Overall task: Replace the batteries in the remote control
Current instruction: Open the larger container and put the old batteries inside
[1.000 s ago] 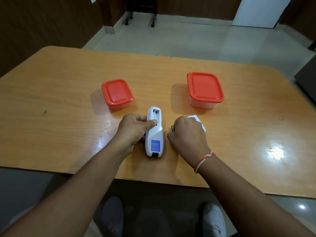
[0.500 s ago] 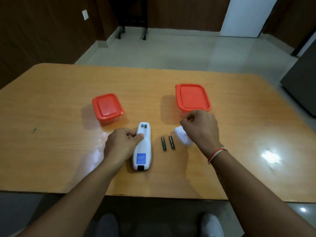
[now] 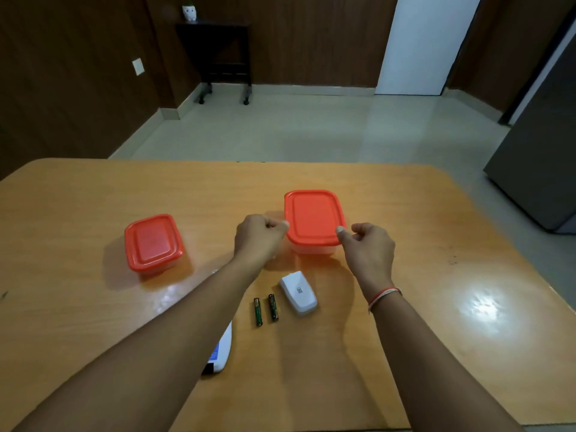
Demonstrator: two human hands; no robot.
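Observation:
The white remote control (image 3: 222,350) lies on the table (image 3: 467,275), mostly hidden under my left forearm; its blue label end shows. Two green AAA batteries (image 3: 265,309) lie side by side to its right. The white battery cover (image 3: 298,292) rests beside them. Behind stands the larger red-lidded container (image 3: 313,218). My left hand (image 3: 258,236) touches the lid's near left corner with curled fingers. My right hand (image 3: 367,244) touches the near right corner, thumb on the lid's rim. Neither hand visibly grips the lid.
A smaller red-lidded container (image 3: 152,243) sits at the left of the table. Beyond the table's far edge is tiled floor, a dark wheeled side table (image 3: 223,57) by the wall, and a grey cabinet (image 3: 536,169) at the right.
My left hand has let go of the remote and moved up to the larger container. My right hand shifted to the lid's right corner. The view has tilted upward.

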